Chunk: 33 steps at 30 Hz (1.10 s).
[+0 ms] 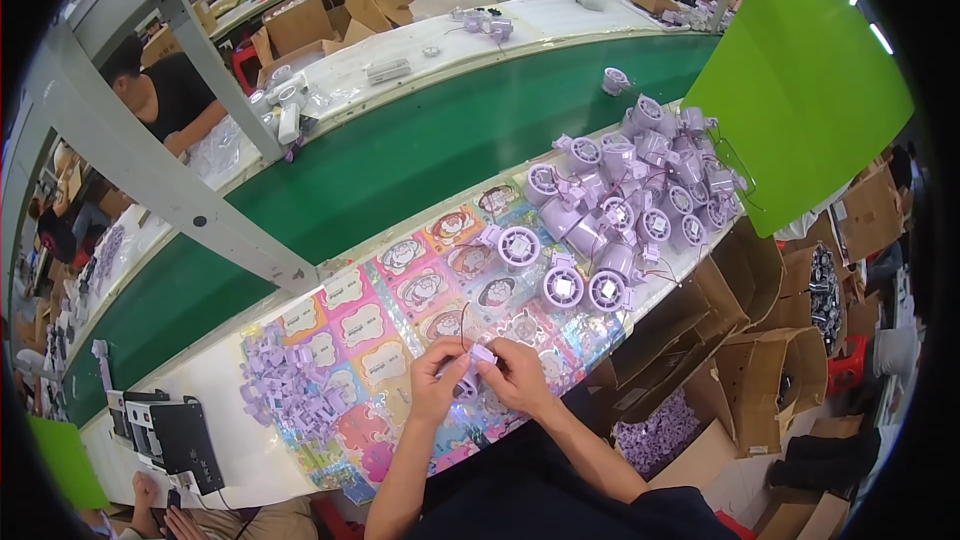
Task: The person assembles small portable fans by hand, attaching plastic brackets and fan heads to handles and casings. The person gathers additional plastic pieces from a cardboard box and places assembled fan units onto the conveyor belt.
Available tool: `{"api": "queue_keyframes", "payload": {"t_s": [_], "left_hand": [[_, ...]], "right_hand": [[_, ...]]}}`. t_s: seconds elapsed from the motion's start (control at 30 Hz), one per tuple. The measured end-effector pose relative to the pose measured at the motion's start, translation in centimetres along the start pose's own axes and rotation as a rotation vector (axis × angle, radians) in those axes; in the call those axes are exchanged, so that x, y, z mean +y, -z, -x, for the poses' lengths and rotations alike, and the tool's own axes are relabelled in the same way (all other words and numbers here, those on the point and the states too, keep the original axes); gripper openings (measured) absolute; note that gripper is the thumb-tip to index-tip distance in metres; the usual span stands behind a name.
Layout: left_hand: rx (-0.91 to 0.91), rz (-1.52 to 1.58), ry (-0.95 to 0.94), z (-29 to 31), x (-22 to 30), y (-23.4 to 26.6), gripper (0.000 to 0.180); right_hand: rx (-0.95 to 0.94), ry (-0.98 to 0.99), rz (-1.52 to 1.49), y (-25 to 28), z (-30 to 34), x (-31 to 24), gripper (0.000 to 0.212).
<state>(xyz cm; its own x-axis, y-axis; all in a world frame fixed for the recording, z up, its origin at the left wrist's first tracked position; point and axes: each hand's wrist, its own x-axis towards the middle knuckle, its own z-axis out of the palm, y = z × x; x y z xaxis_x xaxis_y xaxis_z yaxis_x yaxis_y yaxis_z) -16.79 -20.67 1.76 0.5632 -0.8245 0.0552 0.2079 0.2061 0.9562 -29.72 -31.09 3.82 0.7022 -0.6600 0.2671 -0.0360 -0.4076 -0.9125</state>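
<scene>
**Small lilac part pinched between both hands, thin wire sticking up**

My left hand (437,380) and right hand (516,376) are closed on a small lilac plastic part (481,353), fingertips and thumbs meeting around it just above the near edge of the counter (215,345). My fingers hide much of it, so I can't tell how its pieces fit together. A thin dark-red wire (464,317) rises beside my left fingers; if I press or twist carelessly, I judge it could get pinched or tugged. A slipping thumb could drop the part toward my lap. To my right, the heap of lilac cup-shaped plastic housings (618,212) trails loose wires, so pulling one out could snag its neighbours or tip some off the edge.

A colourful printed sheet (362,327) covers the surface under my hands, with a scatter of small lilac plastic pieces (292,380) on its left. Beyond runs a green conveyor belt (480,120), under a grey metal frame (150,155). A lime-green panel (800,90) stands to the right, above open brown cardboard boxes (765,375). Across the belt sits a person in black (172,95).
</scene>
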Motion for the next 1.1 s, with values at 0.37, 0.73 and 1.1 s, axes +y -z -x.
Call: {"api": "queue_keyframes", "payload": {"t_s": [0.37,0.73,1.1], "left_hand": [[-0.061,0.084,0.081,-0.1,0.0,0.5,0.006],[0.077,-0.046,-0.009,0.5,-0.2,-0.6,0.009],[0.588,0.051,-0.123,-12.6,4.2,0.4,0.012]], "right_hand": [[-0.044,0.108,0.103,0.3,-0.1,0.1,0.024],[0.048,0.002,0.028,0.0,0.1,0.0,0.025],[0.168,-0.125,0.113,-1.0,-0.3,0.3,0.02]]}}
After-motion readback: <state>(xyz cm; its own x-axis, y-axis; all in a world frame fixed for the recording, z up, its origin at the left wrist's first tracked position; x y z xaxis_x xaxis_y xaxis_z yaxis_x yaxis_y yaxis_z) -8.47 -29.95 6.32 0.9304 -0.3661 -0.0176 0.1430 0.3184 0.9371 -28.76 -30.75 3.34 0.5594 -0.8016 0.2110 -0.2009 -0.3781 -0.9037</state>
